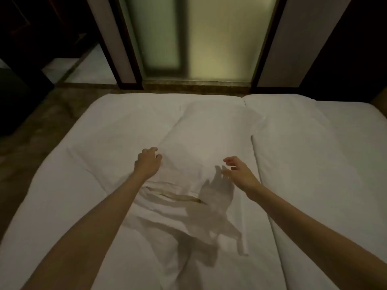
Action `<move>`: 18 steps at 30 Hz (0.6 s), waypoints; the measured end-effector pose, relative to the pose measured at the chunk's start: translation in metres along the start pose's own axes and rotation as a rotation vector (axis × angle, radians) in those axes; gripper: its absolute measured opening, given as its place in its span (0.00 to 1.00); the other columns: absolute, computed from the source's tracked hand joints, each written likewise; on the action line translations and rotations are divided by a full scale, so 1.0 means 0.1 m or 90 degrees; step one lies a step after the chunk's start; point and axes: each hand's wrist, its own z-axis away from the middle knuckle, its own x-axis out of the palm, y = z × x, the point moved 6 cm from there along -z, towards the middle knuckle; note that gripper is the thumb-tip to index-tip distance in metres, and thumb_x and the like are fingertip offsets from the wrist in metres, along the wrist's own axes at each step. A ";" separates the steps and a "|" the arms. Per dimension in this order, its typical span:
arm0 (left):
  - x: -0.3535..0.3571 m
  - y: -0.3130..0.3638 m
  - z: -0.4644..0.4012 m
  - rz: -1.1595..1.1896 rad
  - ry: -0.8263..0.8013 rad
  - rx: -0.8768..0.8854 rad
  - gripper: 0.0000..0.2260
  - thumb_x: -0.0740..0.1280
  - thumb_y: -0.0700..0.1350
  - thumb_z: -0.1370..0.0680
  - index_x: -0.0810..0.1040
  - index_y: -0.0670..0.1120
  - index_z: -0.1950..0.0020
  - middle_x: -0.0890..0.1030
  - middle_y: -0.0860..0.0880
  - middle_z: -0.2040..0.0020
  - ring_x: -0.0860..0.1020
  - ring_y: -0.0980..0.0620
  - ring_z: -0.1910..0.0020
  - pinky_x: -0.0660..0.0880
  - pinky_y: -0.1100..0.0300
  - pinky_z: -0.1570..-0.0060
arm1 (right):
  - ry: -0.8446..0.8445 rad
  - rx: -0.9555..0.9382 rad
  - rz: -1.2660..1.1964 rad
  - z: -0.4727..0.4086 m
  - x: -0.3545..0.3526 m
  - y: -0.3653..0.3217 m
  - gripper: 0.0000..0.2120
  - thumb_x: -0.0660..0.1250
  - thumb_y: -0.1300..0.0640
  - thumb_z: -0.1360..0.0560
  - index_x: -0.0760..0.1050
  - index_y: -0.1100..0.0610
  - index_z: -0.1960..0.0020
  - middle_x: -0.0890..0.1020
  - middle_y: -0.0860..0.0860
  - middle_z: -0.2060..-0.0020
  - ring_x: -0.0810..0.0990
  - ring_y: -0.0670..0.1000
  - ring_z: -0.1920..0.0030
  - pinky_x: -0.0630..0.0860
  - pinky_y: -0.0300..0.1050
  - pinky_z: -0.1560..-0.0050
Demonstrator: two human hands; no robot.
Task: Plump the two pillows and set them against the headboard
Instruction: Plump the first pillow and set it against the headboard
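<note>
A white pillow [201, 139] lies lengthwise in the middle of the white bed [69, 195], its open case end crumpled toward me. My left hand [147, 163] rests at the pillow's left side with fingers curled, touching the fabric. My right hand [239, 173] hovers just above the pillow's right side, fingers spread, casting a shadow on the case. A second white shape [297, 147], pillow or folded duvet, lies along the right. No headboard is in view.
Beyond the far edge of the bed is a strip of dark floor [31, 139], then a frosted glass door [201, 36] in a dark frame. Dark furniture [18, 97] stands at the left.
</note>
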 end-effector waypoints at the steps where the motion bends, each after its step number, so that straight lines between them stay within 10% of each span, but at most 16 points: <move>1: -0.01 -0.05 -0.09 -0.028 -0.019 -0.011 0.21 0.55 0.49 0.19 0.65 0.44 0.27 0.67 0.36 0.30 0.67 0.36 0.32 0.66 0.45 0.35 | 0.017 -0.012 0.045 -0.09 0.04 -0.06 0.20 0.66 0.56 0.25 0.69 0.55 0.34 0.71 0.55 0.35 0.72 0.53 0.41 0.70 0.46 0.45; 10: 0.19 -0.62 -0.80 -0.033 -0.191 -0.115 0.23 0.49 0.52 0.18 0.66 0.39 0.29 0.68 0.37 0.29 0.68 0.39 0.32 0.65 0.49 0.32 | 0.117 -0.027 0.293 -0.90 0.20 -0.14 0.36 0.67 0.41 0.28 0.58 0.52 0.26 0.62 0.57 0.27 0.60 0.61 0.28 0.62 0.61 0.33; 18: 0.60 -0.52 -0.84 0.392 -0.255 -0.224 0.32 0.49 0.64 0.22 0.62 0.44 0.24 0.63 0.41 0.25 0.63 0.44 0.26 0.58 0.50 0.26 | 0.103 -0.034 0.403 -1.05 0.31 0.31 0.37 0.60 0.32 0.30 0.54 0.44 0.27 0.55 0.51 0.23 0.54 0.56 0.26 0.58 0.61 0.32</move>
